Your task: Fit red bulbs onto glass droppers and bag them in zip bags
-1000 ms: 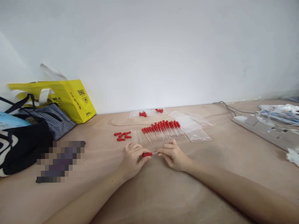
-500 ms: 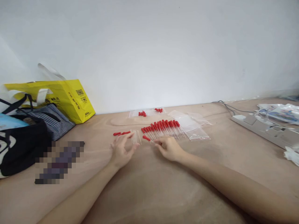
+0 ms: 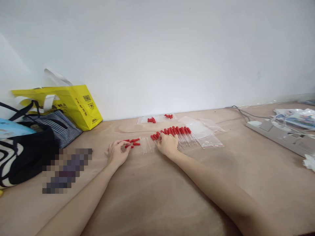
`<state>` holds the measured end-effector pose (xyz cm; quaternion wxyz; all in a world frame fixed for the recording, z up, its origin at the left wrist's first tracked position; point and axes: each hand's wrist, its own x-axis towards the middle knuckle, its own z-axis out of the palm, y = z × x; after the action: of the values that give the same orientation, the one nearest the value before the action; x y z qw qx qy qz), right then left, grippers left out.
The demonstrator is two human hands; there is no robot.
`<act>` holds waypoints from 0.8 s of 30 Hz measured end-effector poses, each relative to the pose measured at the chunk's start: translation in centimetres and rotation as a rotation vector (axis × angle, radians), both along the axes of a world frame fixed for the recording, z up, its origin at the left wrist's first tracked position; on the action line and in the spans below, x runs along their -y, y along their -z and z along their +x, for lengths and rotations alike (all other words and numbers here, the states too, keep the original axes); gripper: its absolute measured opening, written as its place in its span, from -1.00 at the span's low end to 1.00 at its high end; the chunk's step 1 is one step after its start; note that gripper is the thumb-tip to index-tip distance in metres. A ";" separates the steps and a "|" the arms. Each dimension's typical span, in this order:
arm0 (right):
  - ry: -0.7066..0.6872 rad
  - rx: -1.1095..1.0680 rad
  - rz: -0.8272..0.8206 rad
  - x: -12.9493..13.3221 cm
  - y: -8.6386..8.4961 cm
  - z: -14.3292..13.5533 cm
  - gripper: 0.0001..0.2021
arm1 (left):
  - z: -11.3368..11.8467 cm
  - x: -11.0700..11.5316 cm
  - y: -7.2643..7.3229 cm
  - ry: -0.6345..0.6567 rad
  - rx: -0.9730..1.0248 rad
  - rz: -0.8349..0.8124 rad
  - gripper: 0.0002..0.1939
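Curled downward, the right hand (image 3: 168,143) sits over the left part of the row of red-bulbed droppers (image 3: 181,130), hiding several; whether it pinches one cannot be told. Left of the row, the left hand (image 3: 117,152) is at the loose red bulbs (image 3: 136,144), its thumb and forefinger drawn near each other around the closest bulb, though a firm pinch cannot be made out. Thin clear tubes (image 3: 145,146) lie side by side between those bulbs and the row. The droppers themselves lie slanted, bulbs toward the wall (image 3: 157,59). Flat clear bags (image 3: 210,141) lie just right of the row. Behind it, two clusters of red bulbs (image 3: 151,120) show by the wall. Well right of the row lies a power strip (image 3: 267,136); well left stands a yellow bag (image 3: 81,103).
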<state>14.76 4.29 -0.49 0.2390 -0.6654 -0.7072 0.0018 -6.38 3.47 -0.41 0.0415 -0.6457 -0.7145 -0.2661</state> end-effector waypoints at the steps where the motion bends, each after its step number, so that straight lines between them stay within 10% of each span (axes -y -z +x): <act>1: -0.008 0.006 -0.001 0.0 0.0 0.1 -0.83 | 0.0 -0.1 0.1 0.010 -0.009 -0.009 -0.87; 24: -0.082 0.095 -0.236 -1.4 -0.9 -5.1 -0.81 | 0.2 0.2 0.3 0.112 -0.066 0.031 -0.85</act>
<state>9.65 5.71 0.45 0.1249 -0.6589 -0.7391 0.0633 -6.19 3.29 -0.74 0.0603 -0.6925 -0.6711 -0.2577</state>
